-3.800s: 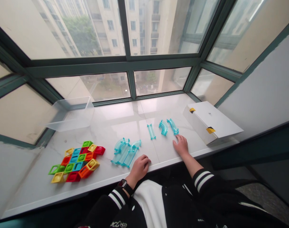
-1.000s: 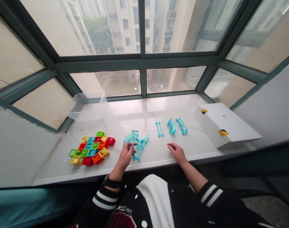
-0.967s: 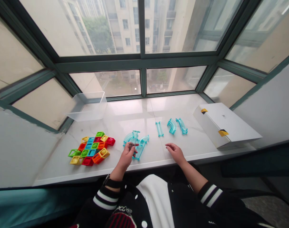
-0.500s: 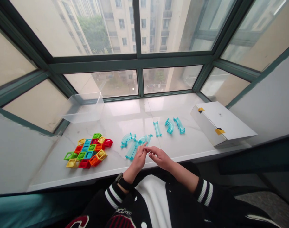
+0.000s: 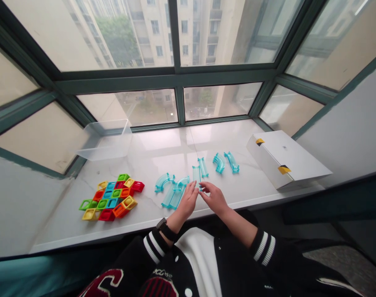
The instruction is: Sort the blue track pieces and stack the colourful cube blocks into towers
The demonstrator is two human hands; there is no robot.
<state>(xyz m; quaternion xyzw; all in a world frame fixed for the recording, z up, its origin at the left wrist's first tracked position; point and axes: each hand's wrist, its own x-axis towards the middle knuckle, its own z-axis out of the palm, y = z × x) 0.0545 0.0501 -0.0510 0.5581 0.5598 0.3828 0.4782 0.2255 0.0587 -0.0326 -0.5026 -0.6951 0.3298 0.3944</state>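
Note:
A straight translucent blue track piece (image 5: 196, 172) lies between my hands, with its near end at my fingertips. My right hand (image 5: 215, 199) has thumb and fingers pinched around that near end. Along the piece's left side, my left hand (image 5: 187, 202) has its fingers stretched out, the tips touching or very close to it. Just right of the piece is another straight blue track piece (image 5: 203, 167). Left of my left hand are a curved track piece (image 5: 164, 181) and a group of straight pieces (image 5: 172, 196), overlapped by a second curve (image 5: 183, 182) and partly hidden by the hand.
Colourful square blocks (image 5: 112, 197) form a patch on the left of the white sill (image 5: 163, 148). A clear plastic bin (image 5: 106, 142) stands behind them. To the right are a curved track piece (image 5: 219, 163), another track piece (image 5: 231, 162) and a white box (image 5: 288, 159).
Both hands have moved right, bringing the straight track piece away from the left group to beside the other straight piece. My right hand's fingers have come down around its near end.

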